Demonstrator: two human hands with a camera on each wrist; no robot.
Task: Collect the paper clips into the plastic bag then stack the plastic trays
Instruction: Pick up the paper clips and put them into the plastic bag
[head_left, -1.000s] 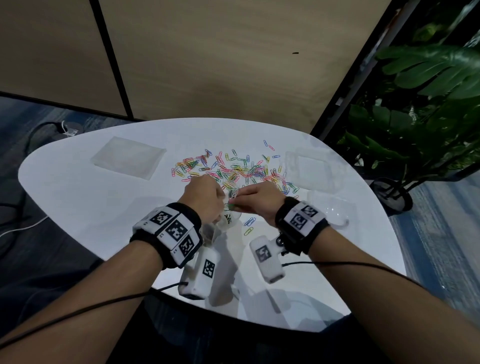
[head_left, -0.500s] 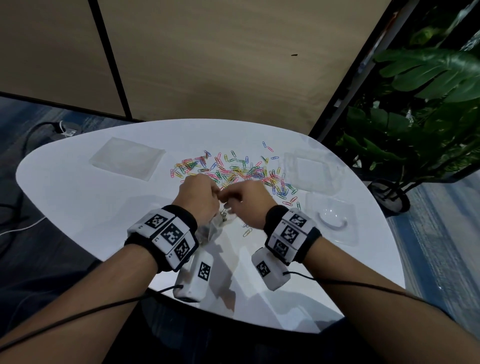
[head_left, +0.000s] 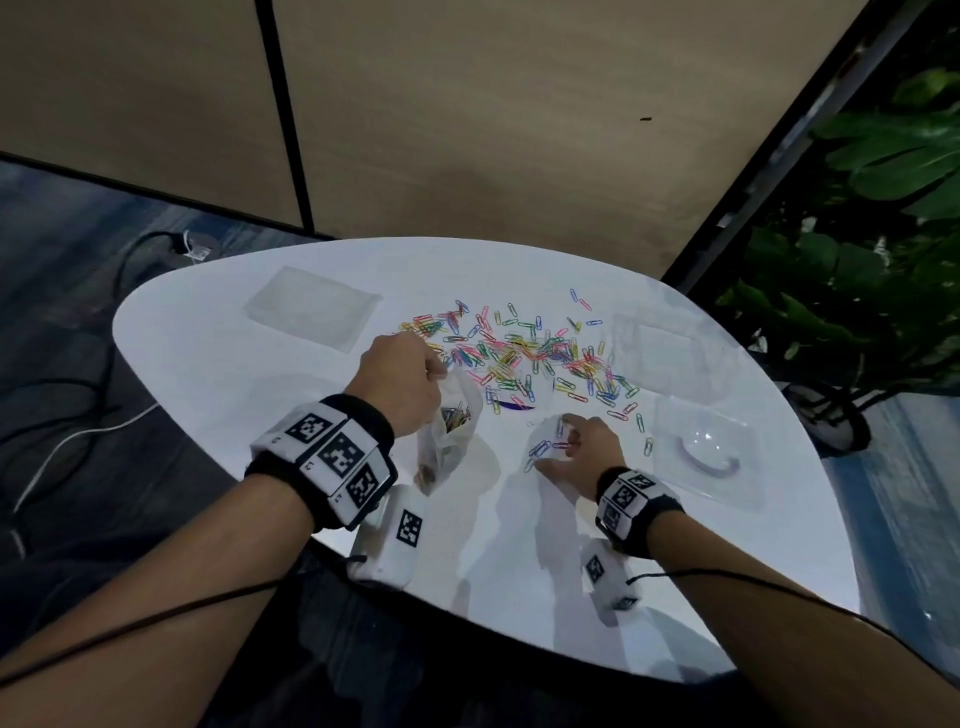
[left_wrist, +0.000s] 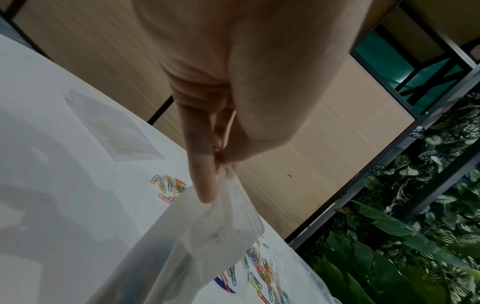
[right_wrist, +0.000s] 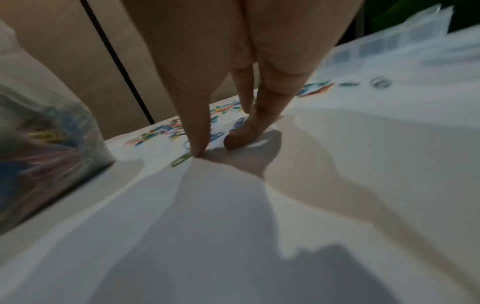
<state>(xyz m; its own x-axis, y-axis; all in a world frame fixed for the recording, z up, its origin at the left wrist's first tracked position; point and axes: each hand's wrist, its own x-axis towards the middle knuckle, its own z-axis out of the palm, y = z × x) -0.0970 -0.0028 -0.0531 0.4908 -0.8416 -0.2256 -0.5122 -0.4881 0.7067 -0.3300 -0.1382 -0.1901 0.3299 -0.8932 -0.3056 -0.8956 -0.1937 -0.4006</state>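
Colourful paper clips (head_left: 519, 358) lie scattered across the middle of the white table (head_left: 218, 374). My left hand (head_left: 441, 366) pinches the top rim of the clear plastic bag (head_left: 452, 431), which hangs upright with several clips inside. In the left wrist view the fingers (left_wrist: 205, 185) grip the bag's rim (left_wrist: 228, 205). My right hand (head_left: 558, 441) is lowered to the table, straight fingers spread over a few loose clips (head_left: 543, 448). In the right wrist view a fingertip (right_wrist: 198, 151) touches the table beside a green clip (right_wrist: 182, 160). Clear trays lie at the far left (head_left: 311, 306), far right (head_left: 667, 353) and near right (head_left: 706, 452).
The near-right tray has a round dome in it. A wooden wall panel (head_left: 519, 130) stands behind the table. A leafy plant (head_left: 857, 270) is beyond the right edge, and cables (head_left: 78, 431) run on the floor at left. The near table edge is by my wrists.
My right hand left the bag's mouth and moved right and down onto loose clips on the table. My left hand kept hold of the bag, shifting slightly forward.
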